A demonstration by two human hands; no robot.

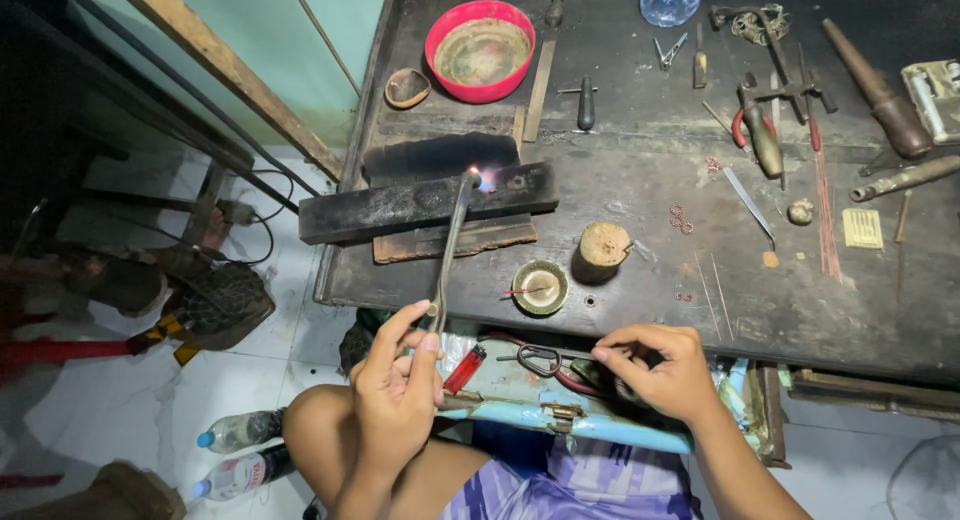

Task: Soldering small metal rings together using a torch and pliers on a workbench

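While left hand [395,390] grips torch [450,245], right hand [660,370] curled over drawer [580,420], lighter [465,368] between.

arms: bare, no sleeves | shorts [590,490]: purple, white stripes | knee: bare

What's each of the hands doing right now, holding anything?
Left hand: closed on the torch, whose flame plays on the charred block.
Right hand: fingers curled at the drawer's edge; whether it holds anything cannot be told.
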